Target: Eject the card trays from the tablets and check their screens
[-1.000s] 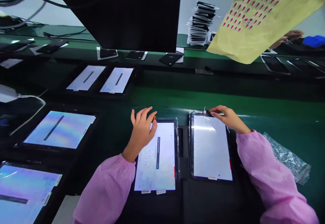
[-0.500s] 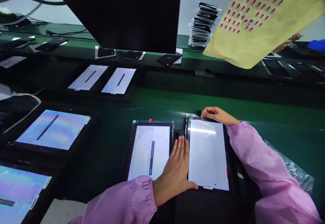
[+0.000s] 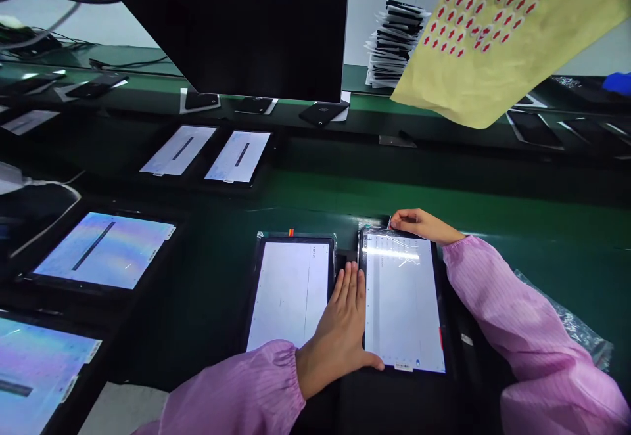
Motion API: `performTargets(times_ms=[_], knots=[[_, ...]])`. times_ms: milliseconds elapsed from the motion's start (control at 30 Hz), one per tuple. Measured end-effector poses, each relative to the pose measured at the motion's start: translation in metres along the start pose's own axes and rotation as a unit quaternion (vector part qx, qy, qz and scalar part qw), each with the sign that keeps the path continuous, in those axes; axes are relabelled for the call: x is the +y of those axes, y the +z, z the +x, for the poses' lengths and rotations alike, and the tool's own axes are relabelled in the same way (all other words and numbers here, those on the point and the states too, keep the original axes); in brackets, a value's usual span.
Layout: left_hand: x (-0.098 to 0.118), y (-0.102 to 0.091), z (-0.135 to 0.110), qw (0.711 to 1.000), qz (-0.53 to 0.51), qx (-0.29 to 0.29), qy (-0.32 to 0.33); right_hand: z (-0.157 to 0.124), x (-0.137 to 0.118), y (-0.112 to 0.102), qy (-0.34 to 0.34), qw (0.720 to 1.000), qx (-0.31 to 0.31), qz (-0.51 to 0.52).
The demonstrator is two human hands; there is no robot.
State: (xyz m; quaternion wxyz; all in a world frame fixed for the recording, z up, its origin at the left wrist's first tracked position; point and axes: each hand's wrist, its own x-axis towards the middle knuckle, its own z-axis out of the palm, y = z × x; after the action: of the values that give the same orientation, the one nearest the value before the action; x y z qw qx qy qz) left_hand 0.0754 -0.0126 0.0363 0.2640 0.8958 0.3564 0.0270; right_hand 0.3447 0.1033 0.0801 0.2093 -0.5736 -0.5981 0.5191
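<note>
A tablet with a lit white screen point(image 3: 399, 303) lies in front of me, clear film over its top edge. My left hand point(image 3: 340, 330) rests along its left side, fingers stretched out flat and thumb over the lower left corner. At the top edge, my right hand point(image 3: 419, 223) has its fingers curled in a pinch around a thin, small thing too hidden to name. Just left lies a second tablet point(image 3: 286, 290) with an orange tab at its top, partly covered by my left hand and sleeve.
More lit tablets lie at the left point(image 3: 106, 251) and farther back point(image 3: 236, 157). A large dark monitor point(image 3: 246, 27) hangs over the bench. A yellow sheet of red arrow stickers point(image 3: 468, 60) hangs at the upper right. Crumpled clear plastic point(image 3: 572, 323) lies by my right sleeve.
The left tablet's screen has gone from a keyboard and dark bar to a mostly blank page. The two far tablets have slid slightly right. Both hands stay nearly in place.
</note>
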Motion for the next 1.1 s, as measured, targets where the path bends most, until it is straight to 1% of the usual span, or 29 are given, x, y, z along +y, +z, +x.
performTargets(times_ms=[133,200,267,300,367,433,467,500,533,600,633,667,700,733,767,800,833,867,900,967,1000,1033,1100], knots=[[0.0,0.001,0.0,1.0,-0.006,0.009,0.005,0.004,0.001,0.004,0.009,1.0,0.013,-0.002],[0.001,0.001,0.001,1.0,-0.009,0.012,0.005,0.008,0.001,0.003,0.015,0.999,0.037,-0.003],[0.002,-0.004,0.002,1.0,-0.013,0.008,0.008,0.006,0.0,-0.003,0.024,0.995,0.095,-0.005],[0.004,-0.009,0.0,1.0,-0.018,0.005,0.012,0.0,0.0,-0.006,0.03,0.99,0.139,-0.008],[0.006,-0.021,-0.008,0.999,-0.037,-0.003,0.021,-0.024,0.003,-0.013,0.045,0.969,0.243,-0.021],[0.005,-0.035,-0.026,0.998,-0.057,-0.001,0.016,-0.065,0.015,-0.013,0.069,0.939,0.333,-0.047],[0.002,-0.04,-0.038,0.998,-0.061,0.009,0.0,-0.088,0.024,-0.009,0.086,0.926,0.362,-0.063],[-0.003,-0.044,-0.053,0.998,-0.058,0.027,-0.024,-0.111,0.036,-0.003,0.105,0.918,0.374,-0.078],[-0.011,-0.045,-0.068,0.996,-0.046,0.049,-0.056,-0.132,0.049,0.003,0.128,0.914,0.373,-0.092],[-0.03,-0.042,-0.1,0.987,-0.003,0.103,-0.127,-0.162,0.071,0.016,0.17,0.903,0.373,-0.129],[-0.041,-0.038,-0.116,0.979,0.022,0.127,-0.158,-0.169,0.077,0.02,0.185,0.888,0.392,-0.153],[-0.052,-0.033,-0.13,0.971,0.045,0.145,-0.183,-0.17,0.078,0.024,0.189,0.862,0.431,-0.189],[-0.062,-0.027,-0.142,0.965,0.062,0.155,-0.201,-0.164,0.073,0.027,0.176,0.829,0.477,-0.231],[-0.07,-0.023,-0.151,0.961,0.07,0.156,-0.215,-0.152,0.061,0.03,0.142,0.802,0.513,-0.272],[-0.077,-0.019,-0.159,0.96,0.071,0.15,-0.225,-0.135,0.044,0.034,0.089,0.794,0.522,-0.298],[-0.082,-0.016,-0.164,0.961,0.063,0.137,-0.232,-0.112,0.022,0.039,0.024,0.806,0.501,-0.314],[-0.086,-0.014,-0.167,0.962,0.049,0.123,-0.24,-0.086,-0.002,0.048,-0.053,0.856,0.424,-0.29],[-0.087,-0.014,-0.169,0.962,0.033,0.11,-0.249,-0.057,-0.026,0.058,-0.11,0.915,0.313,-0.231],[-0.088,-0.014,-0.169,0.961,0.017,0.1,-0.258,-0.028,-0.048,0.071,-0.132,0.943,0.223,-0.207],[-0.087,-0.016,-0.169,0.958,-0.01,0.088,-0.273,0.029,-0.08,0.098,-0.152,0.968,0.091,-0.176],[-0.086,-0.016,-0.168,0.957,-0.021,0.085,-0.277,0.053,-0.089,0.111,-0.15,0.974,0.038,-0.163],[-0.085,-0.017,-0.168,0.956,-0.03,0.083,-0.279,0.073,-0.094,0.122,-0.144,0.978,-0.009,-0.15],[-0.085,-0.017,-0.169,0.956,-0.047,0.081,-0.276,0.099,-0.096,0.139,-0.126,0.981,-0.08,-0.121]])
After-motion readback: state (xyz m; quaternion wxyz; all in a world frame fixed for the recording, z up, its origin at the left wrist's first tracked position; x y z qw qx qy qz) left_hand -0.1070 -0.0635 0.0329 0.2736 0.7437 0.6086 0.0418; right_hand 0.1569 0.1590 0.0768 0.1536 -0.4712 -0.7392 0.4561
